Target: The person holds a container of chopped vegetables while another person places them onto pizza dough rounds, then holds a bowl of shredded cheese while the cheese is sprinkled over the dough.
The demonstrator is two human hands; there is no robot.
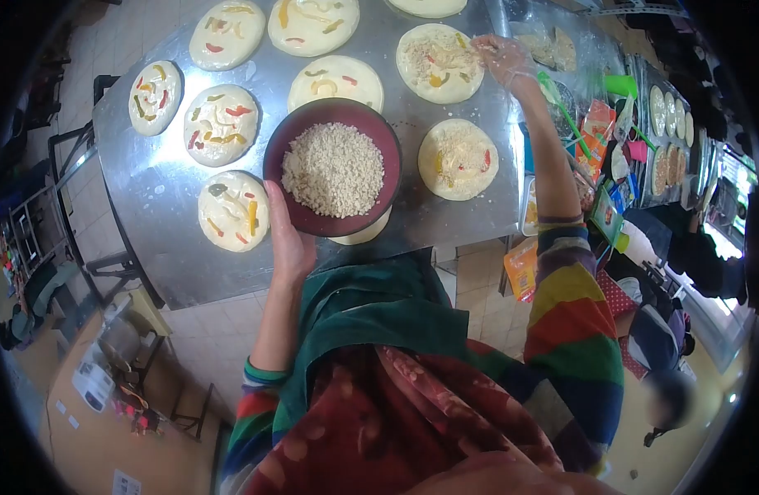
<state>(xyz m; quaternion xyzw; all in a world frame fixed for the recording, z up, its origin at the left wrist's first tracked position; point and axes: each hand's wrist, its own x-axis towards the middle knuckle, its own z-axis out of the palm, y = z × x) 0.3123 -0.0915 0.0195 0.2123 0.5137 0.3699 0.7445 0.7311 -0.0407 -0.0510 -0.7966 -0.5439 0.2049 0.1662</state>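
My left hand (290,243) grips the near left side of a dark red bowl (274,165), tilted towards me. Pale crumbs (334,169) are heaped inside. Up at the right, my right hand (505,62), in a clear plastic glove, has its fingers bunched at the edge of a round flat dough (412,70). Crumbs and coloured strips lie on that dough; whatever the fingers hold is hidden. Nearer me sits another crumb-covered dough round (458,186). The bowl partly covers a dough round (317,82) behind it and another below it.
Several dough rounds with coloured strips, one a glossy round (221,124), lie left on the metal table (148,214). To the right are a green spatula (565,115), an orange packet (595,128) and trays of flat ovals (664,111). A person (660,338) is at far right.
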